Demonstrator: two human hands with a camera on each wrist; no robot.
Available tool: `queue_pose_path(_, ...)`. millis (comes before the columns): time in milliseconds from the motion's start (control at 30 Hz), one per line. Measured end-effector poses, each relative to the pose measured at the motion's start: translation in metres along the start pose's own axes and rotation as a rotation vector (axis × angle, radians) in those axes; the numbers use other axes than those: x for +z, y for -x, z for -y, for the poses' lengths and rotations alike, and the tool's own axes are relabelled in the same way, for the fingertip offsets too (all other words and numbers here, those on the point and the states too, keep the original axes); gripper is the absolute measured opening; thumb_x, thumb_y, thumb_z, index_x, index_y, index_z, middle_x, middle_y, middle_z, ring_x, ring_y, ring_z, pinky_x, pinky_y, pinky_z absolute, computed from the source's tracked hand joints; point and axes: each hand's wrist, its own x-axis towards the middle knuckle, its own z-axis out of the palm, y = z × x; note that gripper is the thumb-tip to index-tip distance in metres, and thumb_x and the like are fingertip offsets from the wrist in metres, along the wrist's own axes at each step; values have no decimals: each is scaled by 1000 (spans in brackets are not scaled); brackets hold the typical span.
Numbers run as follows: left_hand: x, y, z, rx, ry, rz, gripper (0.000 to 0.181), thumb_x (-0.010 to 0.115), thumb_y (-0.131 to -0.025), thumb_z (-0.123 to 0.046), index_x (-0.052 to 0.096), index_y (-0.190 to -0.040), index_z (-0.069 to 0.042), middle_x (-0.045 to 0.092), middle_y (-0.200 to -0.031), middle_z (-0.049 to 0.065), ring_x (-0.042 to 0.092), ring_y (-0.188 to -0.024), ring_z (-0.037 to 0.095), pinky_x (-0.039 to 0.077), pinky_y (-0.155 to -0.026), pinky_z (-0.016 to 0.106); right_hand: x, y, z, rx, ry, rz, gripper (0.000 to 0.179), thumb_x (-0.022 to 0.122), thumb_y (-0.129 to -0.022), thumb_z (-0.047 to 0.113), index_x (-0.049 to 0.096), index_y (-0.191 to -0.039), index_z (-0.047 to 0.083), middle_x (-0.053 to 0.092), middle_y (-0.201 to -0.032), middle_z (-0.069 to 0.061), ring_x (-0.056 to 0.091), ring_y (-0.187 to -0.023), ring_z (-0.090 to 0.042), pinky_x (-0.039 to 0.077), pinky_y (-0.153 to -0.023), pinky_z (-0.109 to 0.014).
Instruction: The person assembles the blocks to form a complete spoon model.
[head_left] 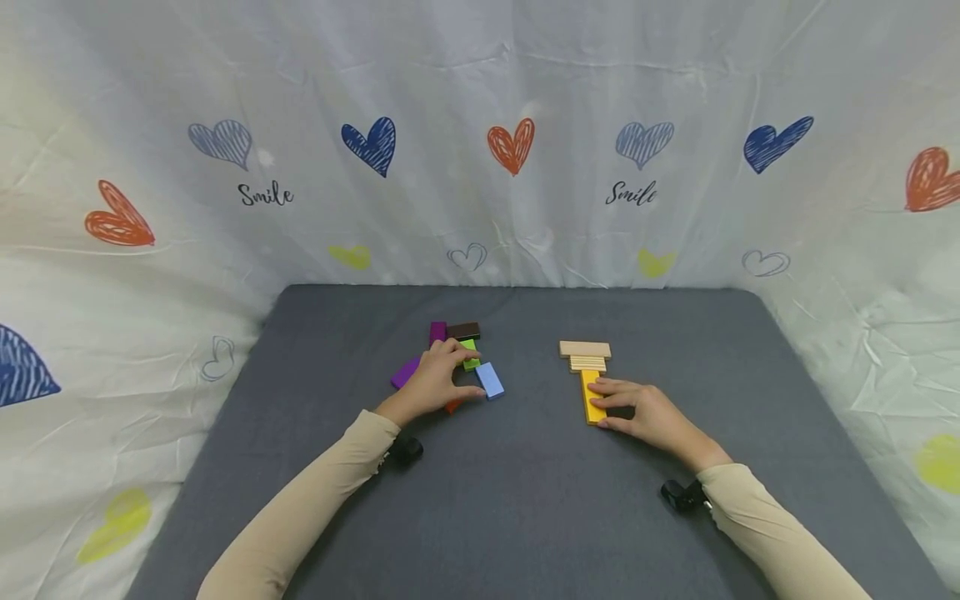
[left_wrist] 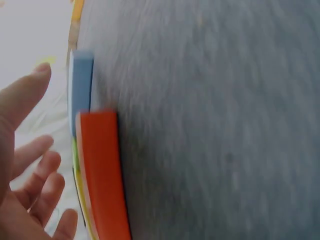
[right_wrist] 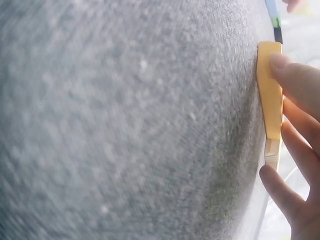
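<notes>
My left hand (head_left: 435, 375) hovers over a loose group of coloured blocks, fingers spread and loosely bent, nothing between them. Its fingertips are by a green block (head_left: 471, 357); the thumb tip is beside a light blue block (head_left: 491, 380). An orange-red block (left_wrist: 104, 170) lies under this hand, mostly hidden in the head view. My right hand (head_left: 648, 414) holds a yellow block (head_left: 590, 390) lying on the table, thumb at its near end and fingertips along its right side. Beyond it are a row of thin natural wood blocks (head_left: 587, 363) and a crosswise wood block (head_left: 585, 349).
Around the left group lie purple blocks (head_left: 405, 372) and a dark brown block (head_left: 463, 331). A grey cloth covers the table (head_left: 510, 500). Behind and beside it hangs a white curtain (head_left: 450, 67) printed with hearts. A black wrist camera (head_left: 682, 496) sits at the right cuff.
</notes>
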Motion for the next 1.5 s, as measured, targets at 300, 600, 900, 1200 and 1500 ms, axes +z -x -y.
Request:
queue_pose_path(300, 11, -5, -7, -42, -100, 10, 71, 83, -74, -51, 63, -133, -17, 55, -118, 6, 40, -98, 20, 34, -84, 35, 0, -2, -2, -21, -15, -34, 27, 76, -86, 20, 77, -114, 18, 66, -133, 1, 58, -130, -28, 47, -104, -49)
queue_pose_path(600, 12, -6, -10, -44, -145, 10, 68, 84, -73, -51, 67, -129, -17, 55, -111, 5, 40, -94, 19, 35, -81, 31, 2, -7, 0, -82, 13, -64, 25, 79, -83, 14, 79, -108, 15, 69, -128, -3, 62, -123, -29, 51, -98, -48)
queue_pose_path(900, 13, -7, -10, -44, -142, 18, 67, 83, -74, -51, 67, -129, -17, 54, -110, 5, 40, -95, 19, 35, -81, 31, -5, -14, -1, -86, 44, -44, 24, 81, -82, 21, 79, -105, 15, 69, -127, -4, 63, -119, -29, 50, -97, -50)
queue_pose_path(1200, 13, -8, -9, -55, -123, 24, 66, 84, -74, -51, 67, -129, -19, 53, -110, 4, 39, -95, 19, 34, -82, 31, -10, -23, -19, -81, 51, -5, 46, 78, -83, 38, 72, -123, 18, 58, -144, -4, 52, -136, -31, 42, -107, -53)
queue_pose_path(1500, 11, -9, -11, -62, -123, 23, 65, 84, -74, -50, 68, -128, -18, 54, -110, 5, 40, -95, 19, 36, -81, 32, -12, -27, -22, -84, 76, 27, 47, 78, -82, 40, 72, -123, 16, 61, -141, -4, 54, -133, -29, 43, -107, -53)
